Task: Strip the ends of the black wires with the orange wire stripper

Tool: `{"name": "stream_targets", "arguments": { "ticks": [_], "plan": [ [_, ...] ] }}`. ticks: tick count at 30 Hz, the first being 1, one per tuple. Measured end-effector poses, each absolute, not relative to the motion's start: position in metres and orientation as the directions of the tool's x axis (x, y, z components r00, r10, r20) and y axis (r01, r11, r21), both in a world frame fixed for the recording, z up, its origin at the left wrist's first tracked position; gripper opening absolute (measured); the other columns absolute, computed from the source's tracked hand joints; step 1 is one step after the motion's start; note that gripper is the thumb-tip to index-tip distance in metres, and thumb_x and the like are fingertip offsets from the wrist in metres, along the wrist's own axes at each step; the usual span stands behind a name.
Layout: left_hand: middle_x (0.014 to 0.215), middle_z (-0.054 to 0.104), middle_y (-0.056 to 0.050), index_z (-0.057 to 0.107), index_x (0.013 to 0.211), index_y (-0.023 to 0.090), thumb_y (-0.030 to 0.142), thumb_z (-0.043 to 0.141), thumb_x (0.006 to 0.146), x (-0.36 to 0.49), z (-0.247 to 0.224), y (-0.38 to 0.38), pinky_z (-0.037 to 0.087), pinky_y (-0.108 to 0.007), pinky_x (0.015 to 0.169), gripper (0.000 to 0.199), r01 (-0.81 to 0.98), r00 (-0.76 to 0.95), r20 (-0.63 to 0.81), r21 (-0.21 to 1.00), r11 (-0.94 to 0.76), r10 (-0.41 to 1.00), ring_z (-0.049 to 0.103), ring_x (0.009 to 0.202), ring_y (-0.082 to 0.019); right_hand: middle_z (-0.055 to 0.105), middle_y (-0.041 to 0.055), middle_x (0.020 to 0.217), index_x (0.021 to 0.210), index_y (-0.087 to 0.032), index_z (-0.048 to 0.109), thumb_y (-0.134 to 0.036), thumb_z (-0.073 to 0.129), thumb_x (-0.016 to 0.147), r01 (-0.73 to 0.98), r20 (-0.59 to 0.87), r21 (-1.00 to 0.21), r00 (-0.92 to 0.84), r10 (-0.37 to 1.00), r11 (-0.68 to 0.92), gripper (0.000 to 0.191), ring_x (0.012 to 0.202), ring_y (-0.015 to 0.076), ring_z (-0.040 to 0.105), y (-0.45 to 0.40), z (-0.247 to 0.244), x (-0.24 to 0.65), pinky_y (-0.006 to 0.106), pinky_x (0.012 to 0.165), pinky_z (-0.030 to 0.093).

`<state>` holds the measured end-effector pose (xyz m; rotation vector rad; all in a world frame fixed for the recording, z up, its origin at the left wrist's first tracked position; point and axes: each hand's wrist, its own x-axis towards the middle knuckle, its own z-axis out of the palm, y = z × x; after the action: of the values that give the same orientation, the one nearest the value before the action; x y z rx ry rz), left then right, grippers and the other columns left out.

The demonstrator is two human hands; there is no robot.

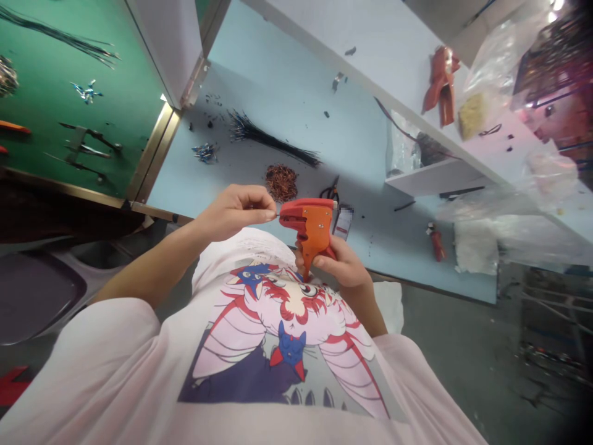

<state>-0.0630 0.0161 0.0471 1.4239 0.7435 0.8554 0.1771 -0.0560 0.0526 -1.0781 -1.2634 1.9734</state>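
My right hand (340, 262) grips the handle of an orange-red automatic wire stripper (311, 225) in front of my chest. My left hand (236, 213) pinches a thin wire (278, 216) between thumb and fingertips. The wire's end meets the stripper's red jaws, and the part inside them is hidden. Beyond the tool lie a loose pile of reddish-brown wire scraps (281, 183) and a bundle of long black wires (266, 139), neither touching my hands.
A pale blue workbench (287, 68) holds black-handled scissors (330, 193) and small scraps. At left, pliers lie on a green mat (92, 86). A white shelf (435, 176) stands at right, with an orange tool (441, 83) and plastic bags (498, 62) on the upper surface.
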Motion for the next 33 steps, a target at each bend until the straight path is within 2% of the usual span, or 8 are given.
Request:
{"name": "stream_targets", "arguments": {
  "ticks": [4, 7, 10, 14, 17, 20, 26, 33],
  "plan": [
    [0.06, 0.055, 0.0, 0.06, 0.067, 0.015, 0.029, 0.061, 0.077, -0.064, 0.048, 0.017, 0.037, -0.02, 0.046, 0.017, -0.073, 0.541, 0.044, 0.997, -0.005, 0.84, 0.048, 0.052, -0.008, 0.058, 0.004, 0.076, 0.1, -0.014, 0.054, -0.036, 0.062, 0.083, -0.032, -0.338, -0.909, -0.526, 0.781, -0.415, 0.029, 0.056, 0.0124, 0.056, -0.056, 0.054, 0.176, 0.025, 0.046, 0.045],
    [0.062, 0.057, -0.001, 0.061, 0.069, 0.016, 0.03, 0.06, 0.079, -0.066, 0.046, 0.016, 0.039, -0.02, 0.047, 0.017, -0.017, 0.524, 0.08, 0.996, -0.084, 0.848, 0.05, 0.054, -0.009, 0.057, 0.0022, 0.07, 0.098, -0.014, 0.053, -0.037, 0.059, 0.085, -0.012, -0.344, -0.911, -0.527, 0.778, -0.411, 0.027, 0.052, 0.0111, 0.053, -0.056, 0.055, 0.174, 0.023, 0.043, 0.042],
    [0.069, 0.062, -0.002, 0.065, 0.077, 0.017, 0.031, 0.062, 0.078, -0.066, 0.042, 0.013, 0.04, -0.021, 0.048, 0.014, 0.092, 0.421, 0.204, 0.96, -0.265, 0.884, 0.052, 0.057, -0.009, 0.056, 0.0003, 0.064, 0.097, -0.015, 0.051, -0.039, 0.057, 0.086, -0.017, -0.331, -0.918, -0.517, 0.789, -0.396, 0.027, 0.05, 0.0107, 0.052, -0.055, 0.054, 0.172, 0.023, 0.044, 0.042],
    [0.073, 0.066, -0.003, 0.067, 0.078, 0.021, 0.029, 0.065, 0.078, -0.064, 0.035, 0.01, 0.045, -0.024, 0.058, 0.009, 0.271, 0.3, 0.466, 0.795, -0.543, 0.832, 0.058, 0.065, -0.012, 0.054, -0.0004, 0.062, 0.093, -0.016, 0.05, -0.039, 0.055, 0.087, -0.044, -0.325, -0.914, -0.511, 0.795, -0.402, 0.024, 0.049, 0.0107, 0.05, -0.055, 0.053, 0.171, 0.024, 0.045, 0.042],
    [0.074, 0.067, -0.003, 0.067, 0.077, 0.022, 0.026, 0.063, 0.08, -0.062, 0.032, 0.01, 0.047, -0.028, 0.068, 0.007, 0.347, 0.305, 0.564, 0.684, -0.641, 0.767, 0.06, 0.07, -0.013, 0.055, 0.0009, 0.065, 0.094, -0.016, 0.051, -0.04, 0.056, 0.085, -0.073, -0.338, -0.902, -0.491, 0.803, -0.425, 0.027, 0.051, 0.0113, 0.051, -0.056, 0.055, 0.169, 0.024, 0.044, 0.041],
    [0.076, 0.068, -0.004, 0.067, 0.078, 0.021, 0.023, 0.062, 0.081, -0.062, 0.034, 0.01, 0.048, -0.027, 0.069, 0.006, 0.3, 0.315, 0.613, 0.66, -0.689, 0.725, 0.061, 0.073, -0.013, 0.056, 0.0022, 0.07, 0.095, -0.015, 0.052, -0.041, 0.06, 0.082, -0.082, -0.361, -0.891, -0.467, 0.807, -0.447, 0.03, 0.054, 0.0122, 0.053, -0.057, 0.058, 0.168, 0.025, 0.045, 0.044],
    [0.074, 0.067, -0.004, 0.066, 0.076, 0.018, 0.023, 0.058, 0.083, -0.063, 0.043, 0.01, 0.049, -0.026, 0.067, 0.012, 0.213, 0.386, 0.451, 0.805, -0.554, 0.805, 0.061, 0.072, -0.014, 0.056, 0.0022, 0.072, 0.098, -0.016, 0.052, -0.037, 0.063, 0.081, -0.086, -0.362, -0.891, -0.46, 0.81, -0.447, 0.03, 0.057, 0.0127, 0.055, -0.056, 0.058, 0.171, 0.027, 0.05, 0.048],
    [0.071, 0.063, -0.003, 0.063, 0.073, 0.017, 0.023, 0.057, 0.082, -0.063, 0.044, 0.011, 0.045, -0.024, 0.062, 0.012, 0.133, 0.409, 0.352, 0.89, -0.436, 0.842, 0.056, 0.065, -0.012, 0.056, 0.0028, 0.072, 0.099, -0.015, 0.052, -0.034, 0.06, 0.084, -0.062, -0.344, -0.905, -0.476, 0.81, -0.421, 0.025, 0.058, 0.0128, 0.055, -0.056, 0.058, 0.172, 0.025, 0.047, 0.045]
  ]
}}
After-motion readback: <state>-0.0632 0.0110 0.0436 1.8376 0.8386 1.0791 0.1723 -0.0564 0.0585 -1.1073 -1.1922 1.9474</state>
